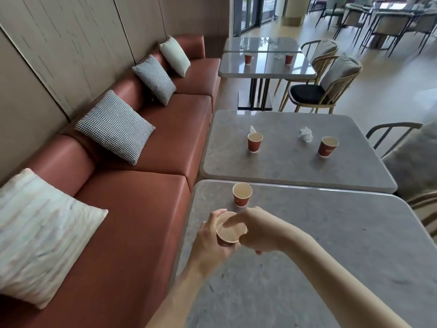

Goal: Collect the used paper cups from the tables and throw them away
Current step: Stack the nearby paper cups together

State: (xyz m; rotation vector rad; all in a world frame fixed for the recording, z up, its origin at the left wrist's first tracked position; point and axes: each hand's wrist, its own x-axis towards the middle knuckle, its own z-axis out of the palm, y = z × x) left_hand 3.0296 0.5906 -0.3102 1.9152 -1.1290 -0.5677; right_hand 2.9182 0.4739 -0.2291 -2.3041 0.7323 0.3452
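Note:
My left hand (208, 240) grips a red paper cup (230, 234) from the left, above the near grey table (319, 245). My right hand (256, 229) reaches across from the right; its fingers lie over the cup's open top and pinch the rim. Just behind stands another red cup (242, 194) on the same table. Two more cups (255, 142) (327, 147) stand on the second table (283, 169), each near a crumpled napkin (305, 134). The far table (267, 68) carries two cups (248, 58) (289, 58).
A long brown bench sofa (146, 166) with several cushions runs along the wall on the left. Wooden chairs (316, 91) line the right side of the tables. More tables and chairs stand at the back right on the open floor.

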